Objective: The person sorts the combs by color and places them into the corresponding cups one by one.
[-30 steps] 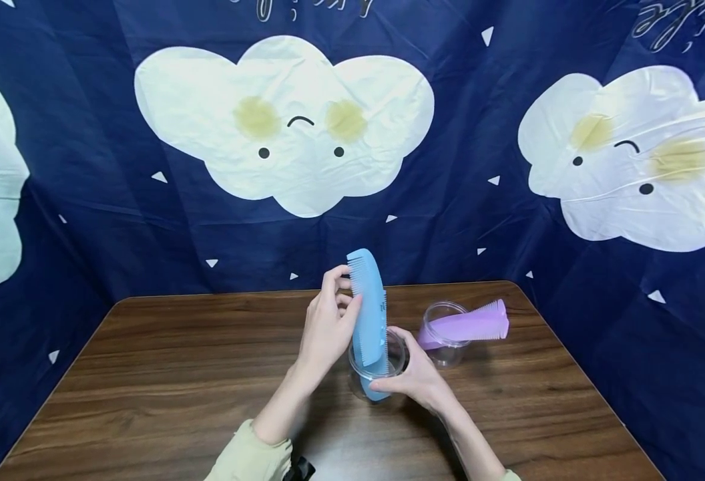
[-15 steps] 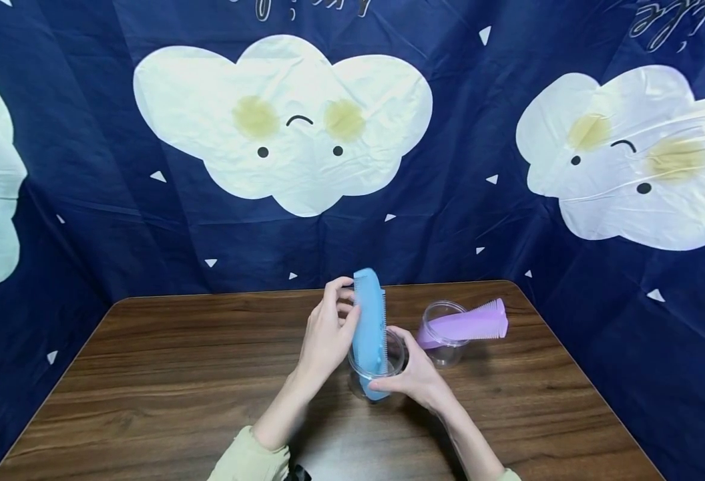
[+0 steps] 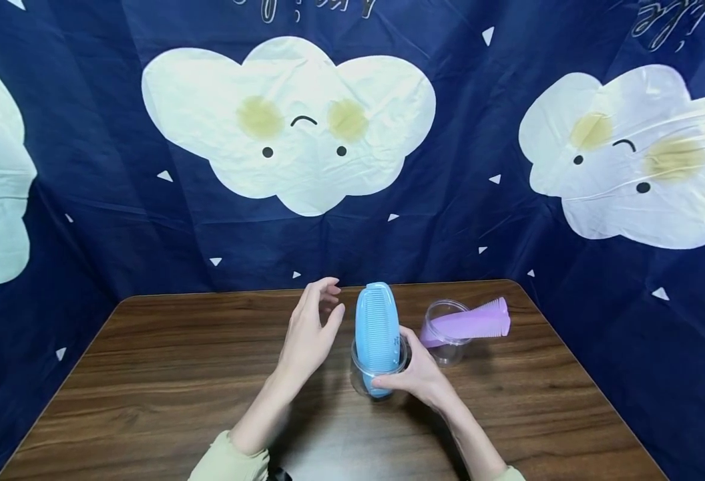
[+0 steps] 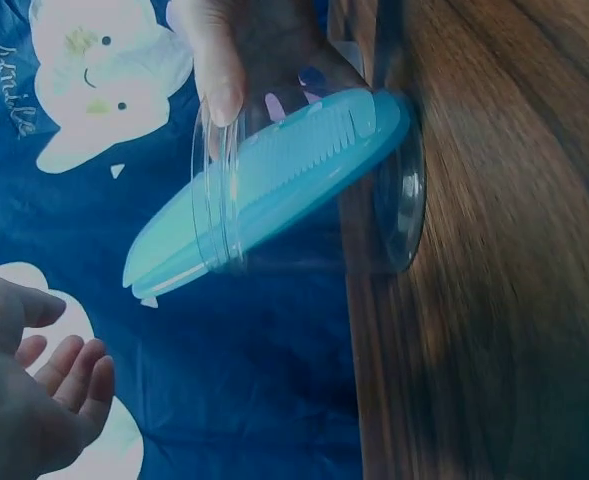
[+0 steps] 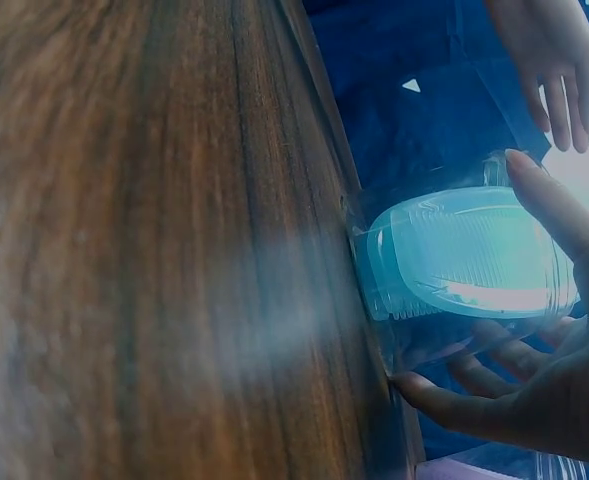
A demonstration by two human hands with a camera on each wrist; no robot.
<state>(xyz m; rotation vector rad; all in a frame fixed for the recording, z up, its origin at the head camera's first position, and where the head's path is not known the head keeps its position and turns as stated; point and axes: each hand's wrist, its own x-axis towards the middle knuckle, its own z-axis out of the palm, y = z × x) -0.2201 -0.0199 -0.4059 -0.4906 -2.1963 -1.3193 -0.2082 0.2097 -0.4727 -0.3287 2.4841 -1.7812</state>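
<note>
Two blue combs (image 3: 378, 327) stand together, leaning inside a clear plastic jar (image 4: 394, 245), their upper ends sticking out past the rim. My right hand (image 3: 418, 374) grips the jar from its right side, thumb at the front near the rim. To the left of the combs, my left hand (image 3: 309, 331) hovers apart from them, holding nothing, its fingers relaxed. The left wrist view shows the combs (image 4: 264, 190) slanting through the jar wall. In the right wrist view my right hand's thumb (image 5: 554, 205) lies along the jar's upper part.
A second clear jar (image 3: 446, 355) stands to the right, behind my right hand, with purple combs (image 3: 469, 324) leaning out to the right. The brown wooden table (image 3: 166, 374) ends at a dark blue cloth (image 3: 322, 247) printed with white clouds.
The blue combs have gone lower into the jar and turned so their teeth face me. My left hand has let go of them and moved left. My right hand stays on the jar.
</note>
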